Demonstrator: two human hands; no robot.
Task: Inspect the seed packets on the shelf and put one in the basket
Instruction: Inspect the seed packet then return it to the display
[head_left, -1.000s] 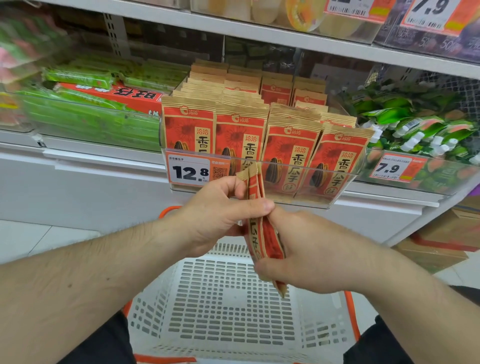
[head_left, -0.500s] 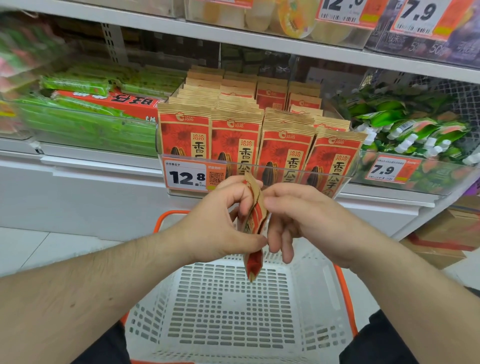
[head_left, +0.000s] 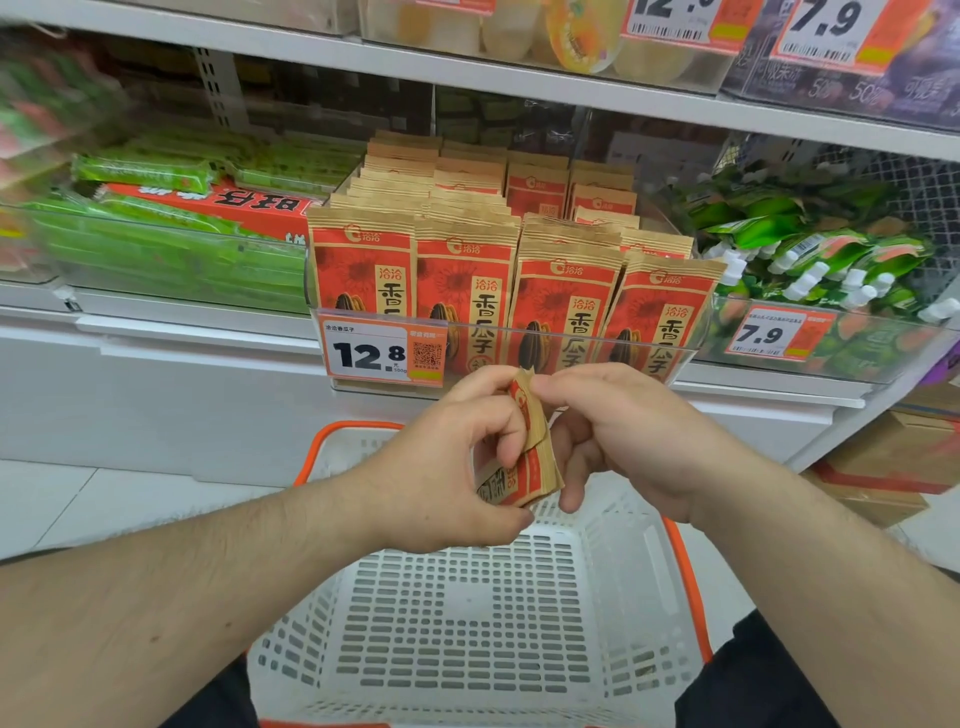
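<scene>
Shelf rows (head_left: 498, 291) stand full while your left hand (head_left: 447, 467) and right hand (head_left: 628, 431) both pinch one seed packet (head_left: 530, 457) above the basket (head_left: 467, 623), not yet dropped in.

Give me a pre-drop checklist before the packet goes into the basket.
1. Packet held: ok. The left hand grips the seed packet and the right hand pinches its top edge.
2. Packet above the basket: ok. It hangs over the far end of the white basket.
3. Landing spot free: ok. The basket floor under the hands shows only bare mesh.
4. Packet sound: cannot tell. It is folded and mostly hidden by the fingers.
5. Shelf stock undisturbed: ok. The front row of packets stands upright behind the clear tray wall.
6. Price read: ok. The tag shows 12.8.
</scene>
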